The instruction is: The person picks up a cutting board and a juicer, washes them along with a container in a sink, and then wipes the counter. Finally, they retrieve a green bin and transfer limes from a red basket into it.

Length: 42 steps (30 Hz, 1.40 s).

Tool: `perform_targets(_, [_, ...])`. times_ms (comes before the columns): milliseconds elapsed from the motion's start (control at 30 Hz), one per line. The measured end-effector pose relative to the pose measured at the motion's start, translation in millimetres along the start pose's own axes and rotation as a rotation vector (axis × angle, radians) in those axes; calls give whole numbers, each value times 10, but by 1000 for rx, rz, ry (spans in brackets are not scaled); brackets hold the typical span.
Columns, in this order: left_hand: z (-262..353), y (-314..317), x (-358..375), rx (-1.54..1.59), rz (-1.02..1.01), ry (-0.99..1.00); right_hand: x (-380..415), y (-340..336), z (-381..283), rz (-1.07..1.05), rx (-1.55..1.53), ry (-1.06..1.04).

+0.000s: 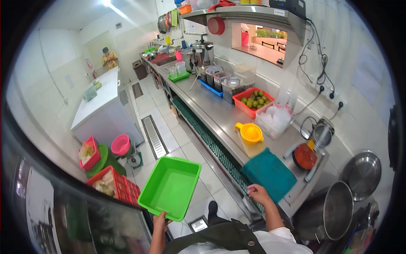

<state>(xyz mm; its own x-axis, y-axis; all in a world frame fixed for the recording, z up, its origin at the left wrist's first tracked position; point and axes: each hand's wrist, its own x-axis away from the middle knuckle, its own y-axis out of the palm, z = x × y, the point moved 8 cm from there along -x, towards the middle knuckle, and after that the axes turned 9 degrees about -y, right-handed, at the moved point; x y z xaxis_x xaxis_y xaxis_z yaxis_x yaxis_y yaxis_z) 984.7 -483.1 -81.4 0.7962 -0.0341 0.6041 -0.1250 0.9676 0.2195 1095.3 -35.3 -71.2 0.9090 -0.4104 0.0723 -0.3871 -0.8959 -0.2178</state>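
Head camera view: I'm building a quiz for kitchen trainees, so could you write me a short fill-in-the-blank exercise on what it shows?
1. The left hand holds an empty tray coloured ____.
2. The right hand rests at the counter edge beside a teal ____.
3. The yellow juicer sits on a cutting ____.
4. The red basket on the steel counter holds green ____.

Missing words: green; cloth; board; limes

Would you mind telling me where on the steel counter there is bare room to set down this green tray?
The steel counter is bare between the red basket of limes and the counter's front edge, stretching back toward the blue tray. It is crowded from the yellow juicer to the teal cloth.
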Motion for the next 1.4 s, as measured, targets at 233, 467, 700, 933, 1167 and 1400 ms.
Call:
perform_targets(233, [1134, 808, -1369, -123, -34, 31, -2640, 246, -976, 157, 722, -378])
perform_targets(467, [2289, 1998, -2555, -414, -97, 36, -4309, 369, -196, -38, 1546, -33])
perform_targets(700, [3132, 3444, -4265, -823, -439, 32, -4281, 155, -348, -141, 1313, 289])
perform_targets(933, [3542, 4724, -5226, -1177, -772, -69, -4513, 245, -809, 562, 1563, 151])
perform_targets(1167, [3421, 5283, -5435, -1380, -908, -192, -3246, 439, -309, 1124, 748, 627])
perform_targets(1400, [3230, 5517, -5402, -1421, -974, -131, -3272, 444, 257, 859, 631, 1061])
